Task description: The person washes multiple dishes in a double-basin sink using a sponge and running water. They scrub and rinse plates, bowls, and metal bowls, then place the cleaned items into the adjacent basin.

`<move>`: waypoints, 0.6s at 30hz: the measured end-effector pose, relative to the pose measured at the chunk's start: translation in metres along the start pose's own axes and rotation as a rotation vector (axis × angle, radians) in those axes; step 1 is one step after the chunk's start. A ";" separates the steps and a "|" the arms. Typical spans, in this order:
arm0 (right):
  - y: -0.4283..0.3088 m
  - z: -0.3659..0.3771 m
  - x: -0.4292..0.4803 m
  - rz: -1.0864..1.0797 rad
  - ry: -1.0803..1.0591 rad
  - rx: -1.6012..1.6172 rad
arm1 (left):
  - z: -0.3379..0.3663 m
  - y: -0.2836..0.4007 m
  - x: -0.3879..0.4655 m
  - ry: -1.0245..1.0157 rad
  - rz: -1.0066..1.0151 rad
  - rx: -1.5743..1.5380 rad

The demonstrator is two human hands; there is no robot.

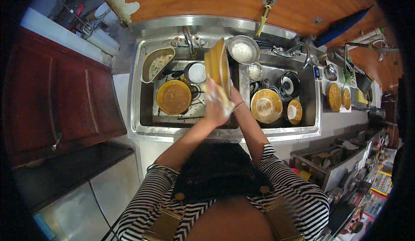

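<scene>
A yellow dish (pixel 215 63) with a pale rim is tipped up on edge above the divider between two sink basins. My right hand (pixel 235 95), with a bracelet at the wrist, grips its lower part from the right. My left hand (pixel 216 109) is blurred and holds a pale, soapy cloth (pixel 223 101) against the left side of the dish. Below and left, a yellow bowl (pixel 173 97) of brownish liquid sits in the left basin. Beside it stands a round container (pixel 196 72) with white contents. The far side of the dish is hidden.
A corner strainer (pixel 158 63) with food scraps sits at the left basin's back corner. Faucets (pixel 188 40) rise behind. The right basin holds a soapy yellow bowl (pixel 266 106), a smaller dish (pixel 294 112) and a black pot (pixel 289 85). A metal bowl (pixel 243 49) rests near the divider.
</scene>
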State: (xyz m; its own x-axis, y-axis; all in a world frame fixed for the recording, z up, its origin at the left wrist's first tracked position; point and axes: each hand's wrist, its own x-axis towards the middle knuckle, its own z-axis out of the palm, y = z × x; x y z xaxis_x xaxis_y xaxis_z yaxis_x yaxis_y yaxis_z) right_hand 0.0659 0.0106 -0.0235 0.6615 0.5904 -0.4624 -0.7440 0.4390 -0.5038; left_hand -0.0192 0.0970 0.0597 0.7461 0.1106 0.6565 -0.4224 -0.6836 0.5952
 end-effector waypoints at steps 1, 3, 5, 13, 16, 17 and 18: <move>-0.009 -0.001 -0.002 -0.034 0.095 -0.240 | 0.009 0.015 0.000 0.104 0.166 0.106; -0.026 -0.005 -0.009 -0.325 0.091 -0.610 | 0.011 0.025 0.015 0.169 0.246 0.306; -0.032 -0.007 -0.020 -0.096 0.036 -0.239 | 0.007 0.010 0.052 0.083 0.049 0.223; 0.009 -0.008 -0.059 0.094 -0.019 0.234 | 0.034 -0.083 0.042 -0.092 -1.788 -1.306; 0.025 -0.013 -0.053 0.003 0.104 0.141 | 0.059 -0.069 -0.034 0.016 -1.544 -1.878; 0.028 -0.015 -0.050 -0.027 0.144 0.113 | 0.062 -0.062 -0.048 0.045 -1.373 -2.124; 0.030 -0.018 -0.047 0.000 0.214 0.095 | 0.064 -0.053 -0.059 0.053 -1.091 -2.420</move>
State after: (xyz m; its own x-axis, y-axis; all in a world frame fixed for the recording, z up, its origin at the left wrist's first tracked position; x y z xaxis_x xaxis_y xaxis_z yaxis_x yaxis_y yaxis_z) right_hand 0.0147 -0.0165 -0.0302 0.6587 0.4375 -0.6121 -0.7429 0.5070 -0.4371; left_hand -0.0080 0.0804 -0.0397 0.9622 -0.2722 -0.0102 0.2635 0.9397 -0.2178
